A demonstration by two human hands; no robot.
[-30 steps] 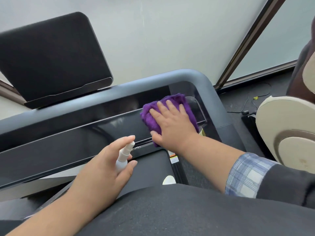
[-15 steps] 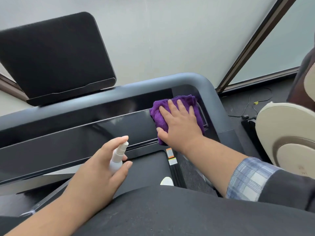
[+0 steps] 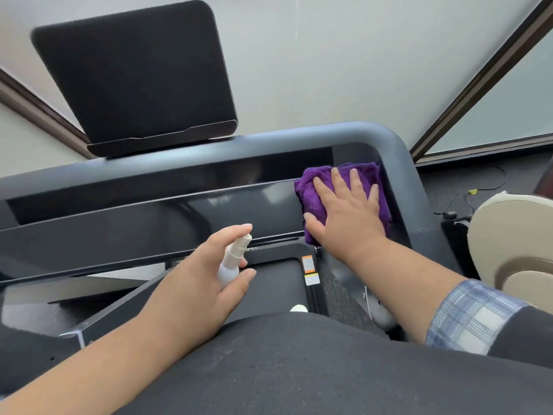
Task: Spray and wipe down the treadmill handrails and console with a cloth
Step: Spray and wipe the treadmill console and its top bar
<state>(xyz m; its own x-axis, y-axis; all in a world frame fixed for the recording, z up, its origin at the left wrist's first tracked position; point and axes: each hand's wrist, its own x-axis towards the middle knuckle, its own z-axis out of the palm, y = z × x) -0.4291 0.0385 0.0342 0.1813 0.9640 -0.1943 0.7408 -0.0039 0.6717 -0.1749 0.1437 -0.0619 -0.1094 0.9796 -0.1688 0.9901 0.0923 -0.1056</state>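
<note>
From the head camera, a dark treadmill console [image 3: 167,211] spans the scene from left to right, its glossy black panel catching pale reflections. A rounded grey handrail [image 3: 398,151] frames its far edge and bends toward the near side at the right corner. Above the far edge stands a black tablet holder [image 3: 134,76], tilted back against a frosted window [image 3: 329,61] with brown frames. On the right, dark floor carries a thin cable [image 3: 484,187], and a beige rounded machine part [image 3: 514,250] is cut off by the picture's edge.

The right hand [image 3: 347,211] lies flat with straight, spread fingers on a purple cloth [image 3: 311,193], pressing it onto the right end of the console, just beside the handrail corner. The left hand [image 3: 197,283] grips a small white spray bottle [image 3: 232,262] near the console's near edge, index finger curled over the nozzle, thumb against the body.

The bottle's lower part is hidden in the palm. The person's dark clothing covers the near part of the treadmill deck [image 3: 278,283]; the small labels there are too small to read. A plaid cuff [image 3: 472,316] shows at the right forearm.
</note>
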